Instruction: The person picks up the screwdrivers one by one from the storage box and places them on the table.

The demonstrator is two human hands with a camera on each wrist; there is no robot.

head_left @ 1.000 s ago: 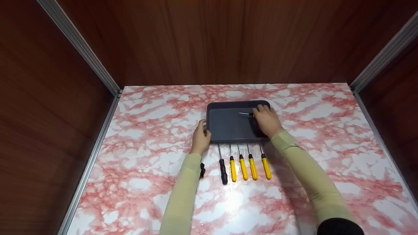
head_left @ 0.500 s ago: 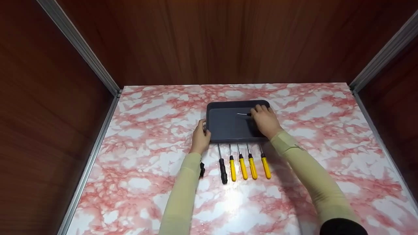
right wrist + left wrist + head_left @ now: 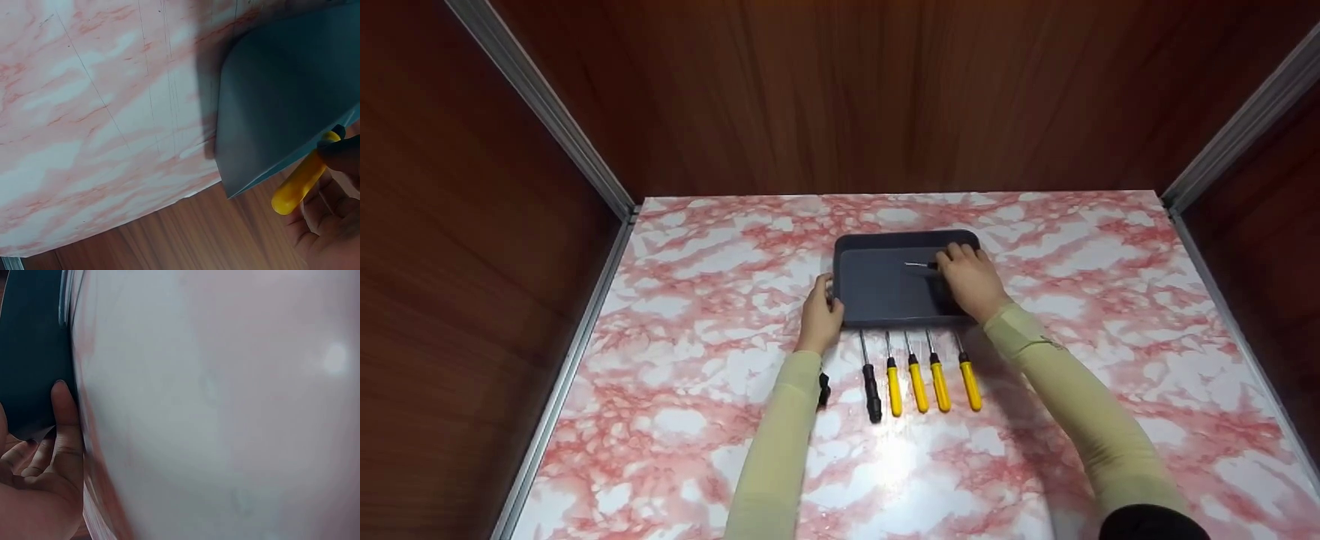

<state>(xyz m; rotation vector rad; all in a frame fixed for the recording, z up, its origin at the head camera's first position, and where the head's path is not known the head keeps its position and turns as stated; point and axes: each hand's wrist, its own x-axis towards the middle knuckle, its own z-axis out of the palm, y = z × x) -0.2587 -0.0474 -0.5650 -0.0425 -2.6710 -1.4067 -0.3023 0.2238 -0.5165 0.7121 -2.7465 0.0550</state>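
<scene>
A dark grey tray (image 3: 877, 289) sits on the marbled tabletop, also filling the upper left of the left wrist view. My left hand (image 3: 819, 319) grips its near left corner, with the thumb (image 3: 64, 402) against the tray's wall and the other fingers round the side. Over the tray's right part, my right hand (image 3: 971, 281) holds a screwdriver (image 3: 916, 264) whose metal shaft points left. In the right wrist view its yellow handle (image 3: 298, 183) shows between the thumb and the fingers. Whether the screwdriver touches the tray's floor cannot be told.
In front of the tray lies a row of screwdrivers: one with a black handle (image 3: 872, 394) at the left, several with yellow handles (image 3: 919, 384) to its right. A small black object (image 3: 824, 390) is partly hidden by the left forearm. Brown wood panels (image 3: 840, 97) enclose the table.
My right hand has shifted slightly to the left with the screwdriver, and its shaft has tilted a little. The left hand, the tray and the row of screwdrivers keep their places.
</scene>
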